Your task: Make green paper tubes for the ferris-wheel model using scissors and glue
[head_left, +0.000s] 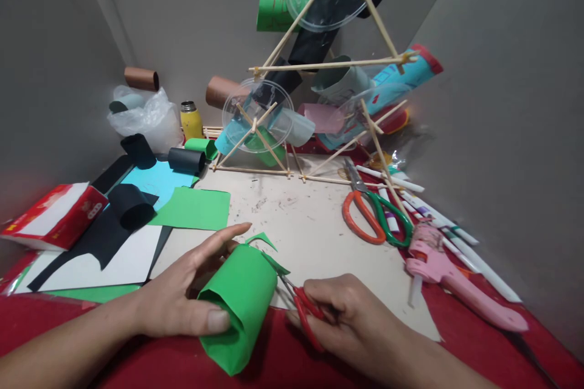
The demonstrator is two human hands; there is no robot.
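Note:
My left hand (pixel 182 298) is wrapped round a rolled tube of green paper (pixel 239 310), thumb across its near end and index finger stretched along its far side. My right hand (pixel 351 316) grips small red-handled scissors (pixel 303 310) whose blades reach the tube's far end, where cut green flaps stick out. Both hands rest low over the red cloth (pixel 479 340) and a beige board (pixel 310 225).
A stick frame (pixel 328 64) with clear plastic discs and paper tubes rises behind. Orange-and-green scissors (pixel 374 216), a pink glue gun (pixel 451 279) and white glue sticks lie right. Green, blue, black and white sheets, black rolls and a red tissue pack (pixel 55 216) lie left.

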